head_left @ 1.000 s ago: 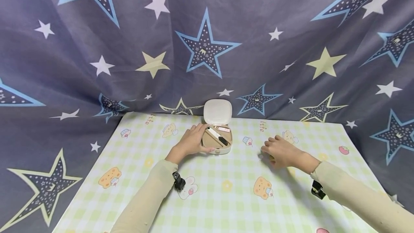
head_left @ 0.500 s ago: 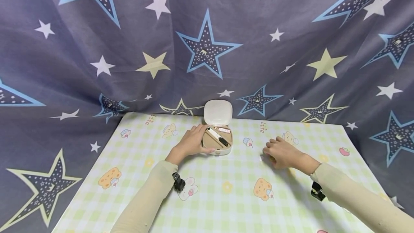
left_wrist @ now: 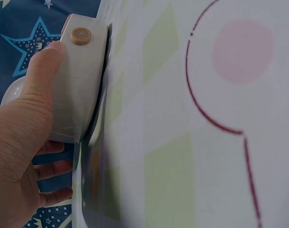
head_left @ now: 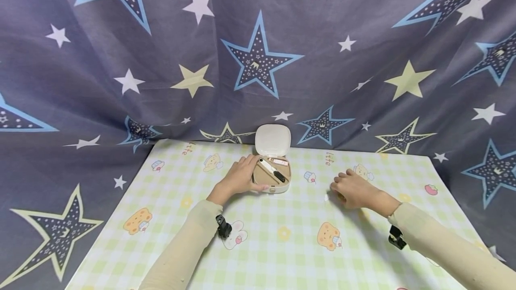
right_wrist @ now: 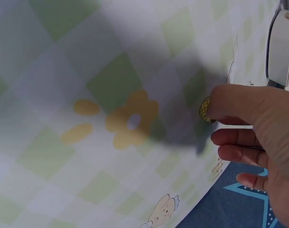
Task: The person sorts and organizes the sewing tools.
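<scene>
A small white case point(head_left: 278, 189) with a tan inside stands with its lid point(head_left: 273, 140) raised at the back of the table. My left hand point(head_left: 238, 176) grips its left side, thumb on the front wall beside a round tan button point(left_wrist: 81, 35). Inside lie a white tool with a black end point(head_left: 271, 169) and a pink-and-white piece point(head_left: 278, 161). To the right, my right hand point(head_left: 351, 189) is low over the tablecloth, pinching a small round gold glittery piece point(right_wrist: 204, 110), mostly hidden by thumb and finger. A small whitish piece point(head_left: 326, 198) shows just left of those fingertips.
A checked tablecloth point(head_left: 262, 245) with printed bears and flowers covers the table. Behind it hangs a dark curtain point(head_left: 314, 88) with stars, close to the raised lid. Black straps with cameras sit on both wrists.
My right hand has shifted slightly right, and the whitish piece beside its fingertips shows more plainly. The yellow bit under that hand is now hidden in the head view. My left hand stays on the case.
</scene>
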A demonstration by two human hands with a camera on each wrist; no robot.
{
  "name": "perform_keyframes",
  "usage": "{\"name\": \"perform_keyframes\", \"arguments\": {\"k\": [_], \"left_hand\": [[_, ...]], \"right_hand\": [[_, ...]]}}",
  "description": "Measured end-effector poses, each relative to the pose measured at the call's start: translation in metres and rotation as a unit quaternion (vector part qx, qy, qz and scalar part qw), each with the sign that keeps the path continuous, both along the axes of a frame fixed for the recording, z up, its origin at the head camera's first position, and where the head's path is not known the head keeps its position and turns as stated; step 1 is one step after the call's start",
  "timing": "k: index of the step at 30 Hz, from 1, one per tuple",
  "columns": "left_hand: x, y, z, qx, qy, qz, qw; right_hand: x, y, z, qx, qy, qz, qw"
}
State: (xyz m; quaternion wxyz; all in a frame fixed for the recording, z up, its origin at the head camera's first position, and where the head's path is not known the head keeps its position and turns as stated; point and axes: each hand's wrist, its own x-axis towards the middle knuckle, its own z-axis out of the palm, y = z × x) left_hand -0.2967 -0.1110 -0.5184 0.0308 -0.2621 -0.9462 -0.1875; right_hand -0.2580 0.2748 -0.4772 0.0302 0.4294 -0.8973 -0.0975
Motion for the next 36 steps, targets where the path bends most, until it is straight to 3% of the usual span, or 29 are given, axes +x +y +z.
{"name": "perform_keyframes", "arguments": {"k": [19, 36], "left_hand": [[0.0, 0.0, -0.001, 0.0, 0.002, -0.003, 1.0], [-0.002, 0.0, 0.0, 0.0, -0.007, 0.0, 1.0]], "right_hand": [[-0.003, -0.004, 0.001, -0.018, 0.01, 0.011, 1.0], [-0.013, -0.029, 0.02, -0.058, 0.02, 0.009, 0.998]]}}
